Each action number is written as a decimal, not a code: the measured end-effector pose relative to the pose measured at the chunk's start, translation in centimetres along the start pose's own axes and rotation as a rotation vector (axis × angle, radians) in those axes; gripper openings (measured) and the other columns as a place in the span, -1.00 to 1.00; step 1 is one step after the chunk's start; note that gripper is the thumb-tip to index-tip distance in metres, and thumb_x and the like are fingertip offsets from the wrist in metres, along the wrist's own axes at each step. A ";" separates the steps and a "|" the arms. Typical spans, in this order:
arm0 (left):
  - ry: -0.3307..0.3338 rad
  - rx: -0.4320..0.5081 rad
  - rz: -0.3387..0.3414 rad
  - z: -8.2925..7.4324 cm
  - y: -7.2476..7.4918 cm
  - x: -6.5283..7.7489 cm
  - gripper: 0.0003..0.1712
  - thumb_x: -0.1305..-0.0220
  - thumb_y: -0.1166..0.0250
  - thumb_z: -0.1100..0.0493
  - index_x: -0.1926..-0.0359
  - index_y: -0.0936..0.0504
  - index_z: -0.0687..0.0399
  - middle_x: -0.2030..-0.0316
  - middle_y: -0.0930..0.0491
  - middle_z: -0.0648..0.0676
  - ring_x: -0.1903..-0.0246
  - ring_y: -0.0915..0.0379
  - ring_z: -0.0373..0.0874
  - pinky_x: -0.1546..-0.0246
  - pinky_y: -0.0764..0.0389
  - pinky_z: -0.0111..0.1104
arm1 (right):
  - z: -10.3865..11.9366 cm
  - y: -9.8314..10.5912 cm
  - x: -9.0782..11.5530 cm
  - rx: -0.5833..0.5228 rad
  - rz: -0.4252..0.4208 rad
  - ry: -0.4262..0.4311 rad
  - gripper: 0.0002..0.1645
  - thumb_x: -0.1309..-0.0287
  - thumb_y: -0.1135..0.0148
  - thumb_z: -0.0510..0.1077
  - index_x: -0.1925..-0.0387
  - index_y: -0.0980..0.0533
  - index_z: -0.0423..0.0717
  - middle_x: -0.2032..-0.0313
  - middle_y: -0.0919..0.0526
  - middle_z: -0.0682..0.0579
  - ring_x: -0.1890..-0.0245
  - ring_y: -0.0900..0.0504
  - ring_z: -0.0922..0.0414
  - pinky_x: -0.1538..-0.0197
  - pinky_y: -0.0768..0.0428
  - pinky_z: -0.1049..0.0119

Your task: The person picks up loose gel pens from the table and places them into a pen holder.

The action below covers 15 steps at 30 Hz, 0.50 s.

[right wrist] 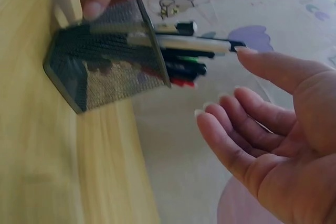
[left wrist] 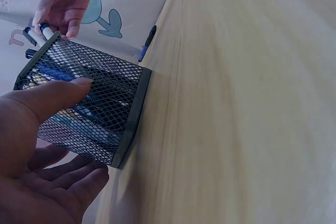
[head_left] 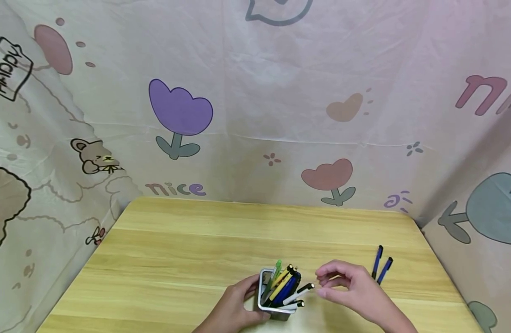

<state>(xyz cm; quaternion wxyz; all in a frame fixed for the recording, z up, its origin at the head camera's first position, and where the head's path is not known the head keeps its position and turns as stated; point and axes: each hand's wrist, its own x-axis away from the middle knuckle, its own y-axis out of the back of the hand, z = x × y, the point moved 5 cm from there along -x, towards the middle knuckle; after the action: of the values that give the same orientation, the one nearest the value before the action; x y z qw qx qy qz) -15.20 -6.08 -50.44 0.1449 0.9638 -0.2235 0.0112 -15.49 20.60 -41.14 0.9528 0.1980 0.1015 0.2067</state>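
Observation:
A black mesh pen holder (head_left: 280, 317) with a square rim stands near the table's front edge. My left hand (head_left: 235, 306) grips it from the left, the thumb (left wrist: 58, 98) lying across one mesh side. Several pens stick up from it: a green pen (head_left: 278, 268), yellow pens (head_left: 282, 286) and dark blue ones (head_left: 287, 288). Two white pens with black ends, one being this white pen (head_left: 298, 294), lean out to the right. My right hand (head_left: 355, 289) hovers just right of them with loosely bent fingers, holding nothing. Its thumb tip (right wrist: 249, 51) is close to a white pen's end; contact is unclear.
Two blue pens with dark caps lie side by side on the table at the right, the left blue pen (head_left: 377, 262) and the right blue pen (head_left: 385, 270). The wooden table (head_left: 176, 240) is bordered by a printed cloth (head_left: 247, 101) at the back and both sides.

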 end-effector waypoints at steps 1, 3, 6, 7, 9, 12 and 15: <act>0.007 0.002 0.000 0.0 0.0 0.0 0.03 0.03 -0.62 0.16 -0.45 -0.37 0.30 -0.39 -0.46 0.33 -0.32 -0.52 0.21 -0.31 -0.61 -0.30 | -0.1 0.2 0.0 0.010 0.005 -0.001 -0.75 -0.25 -0.44 -0.16 0.06 -0.64 -0.11 0.16 -0.75 0.05 0.15 -0.74 0.25 0.06 -0.80 0.35; 0.020 0.009 -0.001 0.0 0.0 0.0 0.03 0.04 -0.62 0.17 -0.45 -0.37 0.30 -0.39 -0.46 0.33 -0.32 -0.52 0.21 -0.31 -0.61 -0.29 | -0.2 0.7 0.0 0.047 0.001 -0.012 -0.75 -0.26 -0.43 -0.15 0.06 -0.64 -0.11 0.16 -0.75 0.04 0.16 -0.73 0.29 0.08 -0.79 0.37; 0.026 0.013 -0.002 0.0 0.0 0.0 0.03 0.04 -0.63 0.18 -0.45 -0.38 0.30 -0.39 -0.47 0.32 -0.32 -0.52 0.21 -0.30 -0.62 -0.29 | -0.6 1.7 -0.2 0.159 -0.063 -0.040 -0.75 -0.26 -0.43 -0.13 0.07 -0.65 -0.12 0.15 -0.76 0.01 0.21 -0.71 0.38 0.13 -0.79 0.40; 0.020 0.010 -0.001 0.0 0.0 0.0 0.02 0.04 -0.62 0.18 -0.45 -0.38 0.29 -0.39 -0.47 0.32 -0.33 -0.52 0.21 -0.31 -0.61 -0.30 | -0.8 2.1 -0.3 0.199 -0.102 -0.068 -0.74 -0.23 -0.45 -0.12 0.09 -0.66 -0.12 0.16 -0.77 0.01 0.23 -0.70 0.40 0.14 -0.78 0.42; 0.008 0.008 -0.002 0.0 0.0 0.0 0.02 0.04 -0.62 0.18 -0.45 -0.37 0.29 -0.39 -0.47 0.32 -0.32 -0.52 0.20 -0.30 -0.61 -0.33 | -1.3 3.0 -0.4 0.278 -0.179 -0.131 -0.72 -0.19 -0.49 -0.11 0.10 -0.67 -0.14 0.19 -0.78 0.03 0.27 -0.69 0.43 0.17 -0.77 0.45; -0.006 0.009 -0.001 0.0 0.0 -0.1 0.02 0.03 -0.61 0.18 -0.46 -0.37 0.28 -0.40 -0.46 0.32 -0.33 -0.52 0.19 -0.30 -0.61 -0.35 | -2.4 4.7 -0.7 0.373 -0.274 -0.224 -0.68 -0.16 -0.51 -0.12 0.10 -0.69 -0.19 0.24 -0.79 0.03 0.30 -0.69 0.38 0.19 -0.75 0.50; 0.000 0.020 -0.001 0.1 0.0 -0.1 0.02 0.04 -0.62 0.19 -0.46 -0.38 0.27 -0.40 -0.47 0.31 -0.32 -0.53 0.18 -0.29 -0.62 -0.35 | -3.6 6.4 -0.8 0.482 -0.315 -0.297 -0.64 -0.21 -0.47 -0.09 0.06 -0.68 -0.26 0.25 -0.79 0.02 0.29 -0.74 0.26 0.23 -0.74 0.48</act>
<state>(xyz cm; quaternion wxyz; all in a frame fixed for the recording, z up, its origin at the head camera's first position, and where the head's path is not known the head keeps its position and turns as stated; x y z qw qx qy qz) -15.28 -6.07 -50.50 0.1354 0.9653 -0.2229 0.0134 -19.46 26.74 -41.58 0.9030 0.4279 0.0370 -0.0046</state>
